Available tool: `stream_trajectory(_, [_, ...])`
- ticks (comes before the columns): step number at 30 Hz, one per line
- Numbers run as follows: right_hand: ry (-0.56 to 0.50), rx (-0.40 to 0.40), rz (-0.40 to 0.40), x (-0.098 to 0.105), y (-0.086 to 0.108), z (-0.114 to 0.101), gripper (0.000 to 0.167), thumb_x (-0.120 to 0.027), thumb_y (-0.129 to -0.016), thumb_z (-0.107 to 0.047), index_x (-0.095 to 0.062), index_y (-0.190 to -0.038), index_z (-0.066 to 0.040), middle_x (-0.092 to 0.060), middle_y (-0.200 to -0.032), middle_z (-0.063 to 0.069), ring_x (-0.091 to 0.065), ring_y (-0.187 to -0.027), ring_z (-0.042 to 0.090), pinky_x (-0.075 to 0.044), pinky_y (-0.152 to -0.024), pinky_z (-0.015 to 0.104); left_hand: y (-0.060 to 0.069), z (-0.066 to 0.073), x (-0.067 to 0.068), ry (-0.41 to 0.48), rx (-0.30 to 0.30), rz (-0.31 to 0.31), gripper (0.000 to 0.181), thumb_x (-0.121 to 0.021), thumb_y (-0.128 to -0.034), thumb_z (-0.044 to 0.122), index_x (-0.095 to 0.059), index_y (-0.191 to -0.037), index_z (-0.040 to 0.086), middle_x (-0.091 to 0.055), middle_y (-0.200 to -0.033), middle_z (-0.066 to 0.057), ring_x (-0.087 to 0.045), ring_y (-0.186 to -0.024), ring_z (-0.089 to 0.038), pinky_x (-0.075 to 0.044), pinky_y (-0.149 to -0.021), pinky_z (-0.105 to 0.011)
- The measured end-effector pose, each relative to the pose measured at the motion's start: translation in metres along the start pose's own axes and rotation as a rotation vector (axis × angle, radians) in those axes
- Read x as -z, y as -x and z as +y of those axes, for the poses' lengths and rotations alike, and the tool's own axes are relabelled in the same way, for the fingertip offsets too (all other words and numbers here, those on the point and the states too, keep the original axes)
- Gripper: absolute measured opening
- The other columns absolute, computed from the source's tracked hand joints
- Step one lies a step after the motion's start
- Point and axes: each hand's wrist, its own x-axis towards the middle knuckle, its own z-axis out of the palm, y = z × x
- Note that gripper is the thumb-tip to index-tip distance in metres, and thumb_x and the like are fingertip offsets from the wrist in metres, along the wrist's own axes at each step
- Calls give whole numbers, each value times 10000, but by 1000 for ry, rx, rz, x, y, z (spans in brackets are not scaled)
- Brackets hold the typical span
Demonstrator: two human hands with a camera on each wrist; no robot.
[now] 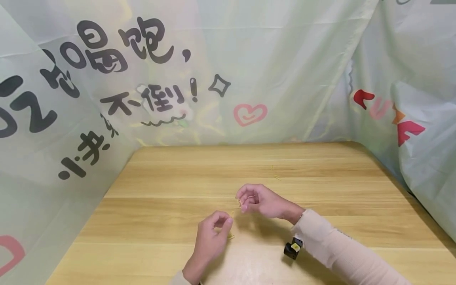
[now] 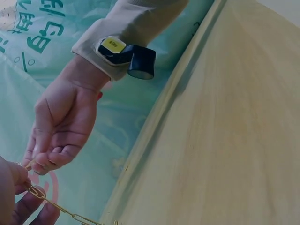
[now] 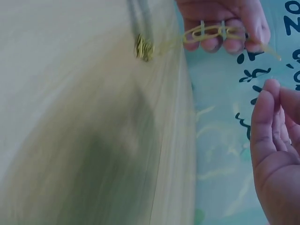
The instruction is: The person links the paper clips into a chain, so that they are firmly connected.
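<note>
My left hand (image 1: pixel 212 233) pinches a chain of linked gold paper clips (image 2: pixel 77 216) near its end. In the right wrist view, the chain runs across the fingers and down towards a small heap of gold clips (image 3: pixel 144 48) on the table. Just beyond it and to the right, my right hand (image 1: pixel 263 201) has thumb and fingertips together on a single gold paper clip (image 1: pixel 240 203). The two hands are raised above the table, close but apart. Most of that single clip is hidden by the fingers in the right wrist view.
Two thin gold pieces, likely loose paper clips (image 1: pixel 276 177), lie farther back on the wooden table (image 1: pixel 160 221). Printed cloth (image 1: pixel 285 71) hangs round the table's back and sides. A small black camera (image 1: pixel 293 249) is strapped at the right wrist.
</note>
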Motion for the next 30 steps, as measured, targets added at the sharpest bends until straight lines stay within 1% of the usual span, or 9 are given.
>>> stream_trajectory(2, [-17,-4,-9,-2,0,-1,281,-639,-857,94,-551,-1124,83,-588,-891,87,-624,-779,268,-557,-791,348,0,-2,-1,-38,-76,27,29,-654,-887,38,-661,-862,49,-683,-798,-5,-646,-736,-122,-565,-709,-319])
stream_trajectory(6, [-44,-26,-15,-6,1,-2,297,-646,-861,63,-568,-1146,80,-595,-911,112,-617,-780,197,-553,-794,340,-1,-6,-2,-112,-186,71,50,-672,-856,11,-659,-837,54,-668,-751,22,-621,-702,-85,-564,-686,-320])
stream_trajectory(11, [-67,-39,-34,-10,0,-3,309,-623,-865,86,-556,-1167,110,-610,-894,59,-623,-795,179,-549,-814,348,-1,-7,-2,-156,-250,98,33,-677,-865,39,-665,-834,44,-673,-755,13,-618,-684,-75,-561,-669,-302])
stream_trajectory(13, [-72,-42,-42,-11,0,-3,322,-612,-866,98,-538,-1177,139,-614,-888,45,-627,-787,170,-551,-812,346,-1,-8,-2,-164,-273,102,27,-685,-850,22,-667,-837,37,-678,-757,-6,-624,-677,-85,-559,-656,-287])
stream_trajectory(15, [-71,-46,-46,-12,1,-4,340,-607,-861,105,-522,-1186,162,-617,-895,47,-627,-782,160,-552,-808,340,-1,-8,-2,-171,-295,105,68,-701,-815,-17,-663,-833,36,-680,-753,-19,-627,-668,-91,-557,-645,-273])
stream_trajectory(19, [-64,-61,-49,-12,1,-5,353,-604,-859,108,-517,-1196,168,-613,-910,71,-629,-789,158,-550,-812,341,-2,-7,-3,-180,-309,114,104,-716,-787,-40,-658,-817,40,-678,-742,-15,-625,-659,-89,-552,-636,-260])
stream_trajectory(23, [-49,-82,-55,-13,2,-6,365,-628,-865,72,-526,-1206,151,-611,-942,117,-633,-813,192,-546,-824,361,-2,-6,-3,-178,-287,131,123,-720,-785,-43,-657,-810,60,-674,-743,10,-616,-664,-77,-548,-631,-261])
stream_trajectory(27, [-43,-73,-82,-13,2,-6,357,-630,-866,67,-524,-1193,162,-611,-913,90,-628,-803,191,-545,-834,375,-1,-6,-3,-185,-274,147,124,-714,-782,-46,-653,-806,59,-669,-738,11,-608,-664,-74,-546,-626,-265])
stream_trajectory(30, [-27,-49,-111,-12,3,-5,327,-608,-853,97,-528,-1163,163,-602,-885,89,-607,-773,155,-549,-825,362,-1,-8,-3,-191,-283,153,119,-713,-776,-48,-648,-802,47,-666,-729,-5,-607,-657,-77,-546,-623,-262])
